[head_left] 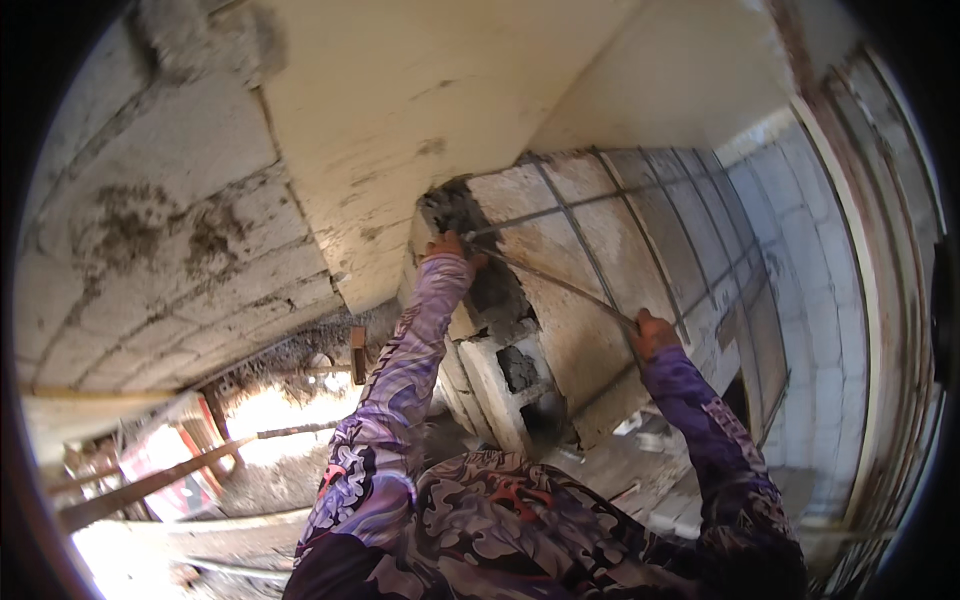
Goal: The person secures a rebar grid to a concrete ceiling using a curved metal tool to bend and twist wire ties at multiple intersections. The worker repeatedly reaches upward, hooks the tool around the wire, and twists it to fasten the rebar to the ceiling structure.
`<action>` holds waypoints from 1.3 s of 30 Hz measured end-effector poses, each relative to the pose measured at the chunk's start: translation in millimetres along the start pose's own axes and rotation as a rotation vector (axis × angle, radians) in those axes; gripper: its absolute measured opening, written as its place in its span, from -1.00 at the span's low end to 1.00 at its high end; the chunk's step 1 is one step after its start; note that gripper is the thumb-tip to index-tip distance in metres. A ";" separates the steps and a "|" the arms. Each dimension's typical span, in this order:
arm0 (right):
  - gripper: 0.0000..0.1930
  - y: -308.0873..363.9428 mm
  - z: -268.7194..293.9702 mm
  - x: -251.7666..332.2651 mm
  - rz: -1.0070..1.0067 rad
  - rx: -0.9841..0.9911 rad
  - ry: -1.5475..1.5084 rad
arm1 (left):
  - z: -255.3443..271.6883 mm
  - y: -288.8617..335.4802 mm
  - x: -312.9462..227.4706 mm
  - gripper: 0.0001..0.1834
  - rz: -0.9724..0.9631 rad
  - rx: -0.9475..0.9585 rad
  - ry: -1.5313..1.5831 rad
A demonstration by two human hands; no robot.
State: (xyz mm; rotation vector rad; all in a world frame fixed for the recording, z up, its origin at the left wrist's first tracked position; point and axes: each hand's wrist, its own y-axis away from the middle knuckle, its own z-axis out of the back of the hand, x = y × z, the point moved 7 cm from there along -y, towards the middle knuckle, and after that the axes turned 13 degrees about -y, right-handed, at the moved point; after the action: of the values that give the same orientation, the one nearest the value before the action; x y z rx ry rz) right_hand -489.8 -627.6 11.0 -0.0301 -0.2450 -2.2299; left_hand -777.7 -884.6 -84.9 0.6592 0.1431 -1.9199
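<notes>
A thin rebar rod [560, 284] runs slantwise between my two hands, over a grid of crossed steel bars [566, 205] laid on tan boards [540, 215]. My left hand [450, 248] is closed around the rod's upper left end, beside the rough hollow edge of a concrete block wall [497, 290]. Farther right and lower, my right hand [655, 333] grips the rod with curled fingers. Part of the left fingers is hidden by the hand itself. Both arms reach forward in purple patterned sleeves.
A pale panel [420, 110] slopes above the boards. Stained block wall [170, 220] rises at the left, and a lighter block wall [815, 270] at the right. Wooden poles [150, 480] cross the lower left, above a sunlit drop. Rubble [650, 440] lies below the boards.
</notes>
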 end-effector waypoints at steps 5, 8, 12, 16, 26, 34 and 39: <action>-0.76 14.8 -5.2 19.4 0.177 0.079 -0.023 | -14.7 -2.7 0.2 -0.20 0.066 0.086 0.045; -0.77 30.6 -10.2 28.2 0.160 0.588 -0.035 | -5.6 1.4 -6.2 -0.15 -0.140 -0.210 -0.005; -0.75 39.8 4.7 53.2 0.263 0.597 -0.515 | -23.5 -11.5 1.1 -0.04 -0.318 -0.237 -0.216; -0.79 63.3 45.0 73.2 0.760 0.611 -1.173 | -37.7 -36.7 16.8 -0.14 -0.417 -0.291 -0.129; -0.69 225.4 51.3 -74.5 -0.550 0.207 -0.799 | -8.4 32.8 13.2 -0.56 -0.350 -0.352 0.192; -0.71 257.3 -19.1 -160.0 -0.704 -0.358 -1.355 | -71.7 119.9 -274.7 -0.83 -0.975 -0.060 -0.034; -0.79 278.3 -54.4 -258.2 -0.564 -0.538 -1.545 | -190.4 81.1 -339.6 -0.76 -0.890 0.267 -1.074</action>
State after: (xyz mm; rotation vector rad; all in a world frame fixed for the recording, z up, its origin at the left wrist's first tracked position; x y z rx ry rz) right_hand -108.5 -605.7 -23.8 -2.1971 -0.4747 -2.2250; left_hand -533.9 -571.6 -57.7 -0.4424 -0.6016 -2.9152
